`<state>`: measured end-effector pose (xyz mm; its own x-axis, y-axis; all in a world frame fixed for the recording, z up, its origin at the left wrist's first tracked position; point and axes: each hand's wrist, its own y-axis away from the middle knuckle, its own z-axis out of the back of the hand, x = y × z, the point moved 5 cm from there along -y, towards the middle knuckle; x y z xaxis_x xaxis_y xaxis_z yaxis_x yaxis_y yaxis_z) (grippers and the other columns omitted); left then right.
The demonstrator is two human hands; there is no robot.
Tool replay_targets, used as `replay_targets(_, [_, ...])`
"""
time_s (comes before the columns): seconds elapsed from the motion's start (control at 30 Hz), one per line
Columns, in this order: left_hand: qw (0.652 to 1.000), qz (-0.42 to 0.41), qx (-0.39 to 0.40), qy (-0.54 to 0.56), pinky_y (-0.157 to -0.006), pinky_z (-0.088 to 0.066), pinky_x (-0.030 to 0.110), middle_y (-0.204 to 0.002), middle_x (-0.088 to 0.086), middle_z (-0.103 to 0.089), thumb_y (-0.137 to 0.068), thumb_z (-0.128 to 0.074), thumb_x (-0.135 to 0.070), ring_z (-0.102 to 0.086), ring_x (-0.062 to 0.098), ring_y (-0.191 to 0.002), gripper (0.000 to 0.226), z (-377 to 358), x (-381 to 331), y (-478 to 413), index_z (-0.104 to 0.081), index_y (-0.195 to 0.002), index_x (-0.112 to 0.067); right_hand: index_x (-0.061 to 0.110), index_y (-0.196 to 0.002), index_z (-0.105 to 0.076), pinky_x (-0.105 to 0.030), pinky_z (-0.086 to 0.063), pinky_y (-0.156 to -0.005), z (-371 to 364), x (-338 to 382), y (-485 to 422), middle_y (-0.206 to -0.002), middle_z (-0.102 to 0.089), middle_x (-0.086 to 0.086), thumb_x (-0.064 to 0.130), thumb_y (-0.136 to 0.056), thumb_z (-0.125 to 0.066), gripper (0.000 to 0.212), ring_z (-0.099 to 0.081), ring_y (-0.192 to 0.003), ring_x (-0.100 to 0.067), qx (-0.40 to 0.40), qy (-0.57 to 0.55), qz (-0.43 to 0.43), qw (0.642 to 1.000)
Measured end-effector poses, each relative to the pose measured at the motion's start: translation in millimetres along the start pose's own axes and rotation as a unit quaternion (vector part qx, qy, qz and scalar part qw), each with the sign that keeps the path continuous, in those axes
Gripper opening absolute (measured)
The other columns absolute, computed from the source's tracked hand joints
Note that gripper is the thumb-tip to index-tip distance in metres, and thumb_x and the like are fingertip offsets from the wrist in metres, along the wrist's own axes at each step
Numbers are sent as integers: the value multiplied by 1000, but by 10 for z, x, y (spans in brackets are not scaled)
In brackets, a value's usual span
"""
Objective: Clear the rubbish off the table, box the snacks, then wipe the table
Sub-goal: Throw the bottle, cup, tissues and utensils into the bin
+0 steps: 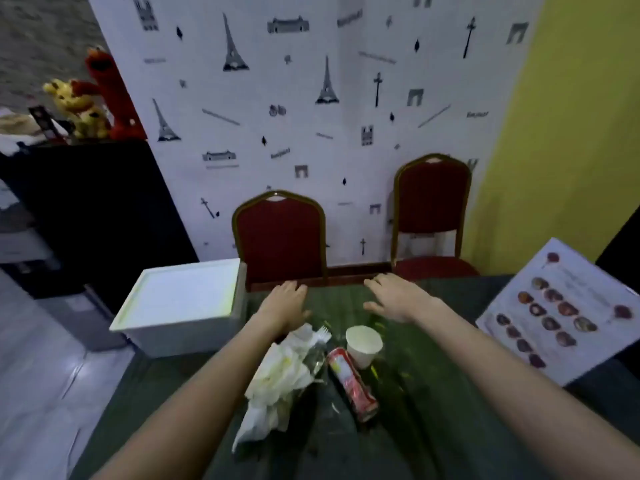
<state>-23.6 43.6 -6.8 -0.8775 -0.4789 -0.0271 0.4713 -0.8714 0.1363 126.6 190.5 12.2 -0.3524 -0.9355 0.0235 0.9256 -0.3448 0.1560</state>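
Head camera looks down on a crumpled heap of white tissue and plastic wrap (277, 372) lying on the green tablecloth (433, 393), with a white plastic fork (322, 332) poking out at its far end. Just beside it to the right lies a red snack tube (351, 382) on its side, and a white paper cup (363, 344) stands tilted against the tube's far end. Beyond these, the left hand (285, 303) and right hand (394, 299) reach forward, palms down, fingers spread and holding nothing; whether they touch the cloth is hard to judge. A white lidded box (183, 303) sits at the table's left corner, a printed sheet (561, 306) at the right. Two red chairs (280, 237) stand behind.
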Motion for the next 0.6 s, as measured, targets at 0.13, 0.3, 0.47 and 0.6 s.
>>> replay_targets(0.13, [998,16,65,16,-109,-34,43,-144,14,-40,-90,-52,-40,-38,31,-132,56,-699,-23,397,-39,-136,-11,6,-135,-42,-41,-39,-101,-583,233,224,-133,-50,-17,45,-96,-44,56,-50,-121,-34,55,-18,12,998])
replay_targets(0.3, [994,63,69,55,-109,-36,41,-147,12,-37,-87,-55,-29,-39,28,-132,44,-1193,155,746,-45,-128,-16,12,-129,-45,-41,-44,-89,-1046,483,376,-124,-53,-11,36,-94,-46,43,-53,-110,-29,32,-58,6,998])
replay_targets(0.47, [984,87,0,154,-82,-49,35,-116,7,-55,-94,-48,-29,-55,23,-99,24,-1360,351,962,-55,-109,-11,11,-130,-47,-40,-44,-95,-1391,665,419,-145,-40,-9,29,-95,-43,40,-49,-119,-26,4,-94,-11,996])
replay_targets(0.6, [976,127,-45,169,-73,-45,38,-96,7,-58,-93,-48,-21,-57,27,-90,16,-1384,547,1067,-57,-88,-9,13,-131,-38,-40,-49,-89,-1630,706,372,-137,-40,-10,32,-91,-54,48,-50,-118,-28,64,-147,-87,983])
